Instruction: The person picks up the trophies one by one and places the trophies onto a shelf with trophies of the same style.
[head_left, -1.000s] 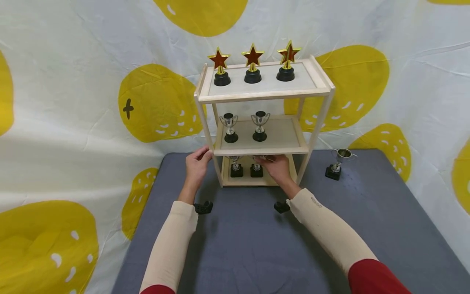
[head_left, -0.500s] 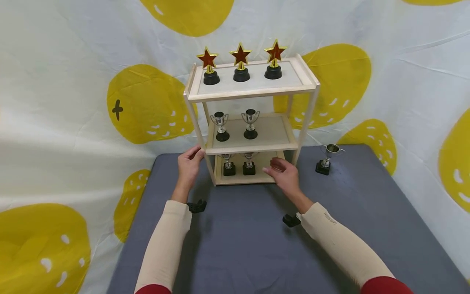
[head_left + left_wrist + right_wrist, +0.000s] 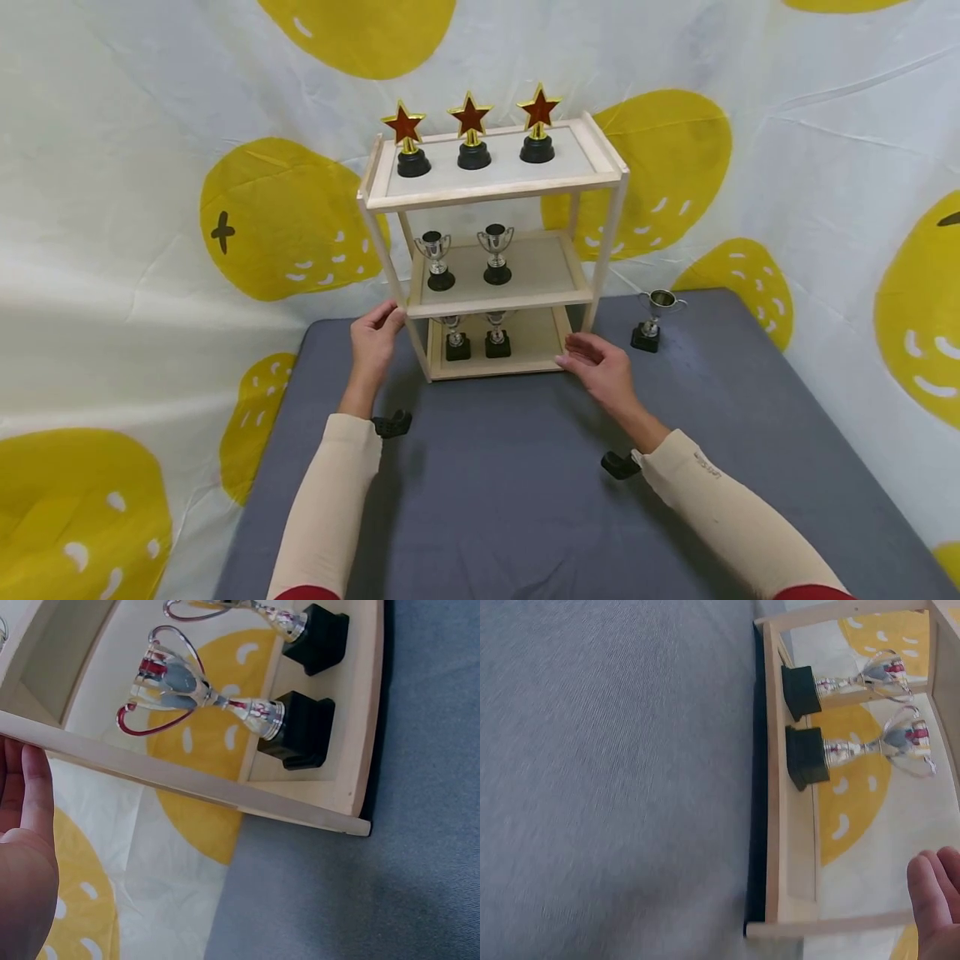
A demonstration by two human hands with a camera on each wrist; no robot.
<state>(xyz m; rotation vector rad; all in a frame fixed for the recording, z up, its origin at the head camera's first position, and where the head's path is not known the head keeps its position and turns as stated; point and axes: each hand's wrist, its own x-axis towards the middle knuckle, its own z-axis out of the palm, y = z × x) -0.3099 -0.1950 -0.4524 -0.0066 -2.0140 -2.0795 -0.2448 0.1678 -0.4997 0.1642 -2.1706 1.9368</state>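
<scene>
A three-tier wooden shelf (image 3: 498,298) stands on the table. My left hand (image 3: 371,346) holds its left front post near the middle tier; in the left wrist view the fingertips pass partly behind the post. On the bottom tier stand two silver trophy cups with square black bases, a left one (image 3: 457,343) and a right one (image 3: 497,340); the middle tier hides their tops in the head view. My right hand (image 3: 603,371) hovers before the shelf's right front corner, fingers loosely bent, holding nothing. Another trophy cup (image 3: 651,321) stands on the table right of the shelf.
Three star trophies (image 3: 471,133) line the top tier. Two silver cups with round black bases (image 3: 497,252) stand on the middle tier. The grey-covered table (image 3: 495,500) stretches in front; a patterned cloth (image 3: 292,50) hangs behind.
My right hand has let go of the right trophy cup on the bottom tier and drawn back out to the right. My left hand stays at the post. The head view has shifted slightly.
</scene>
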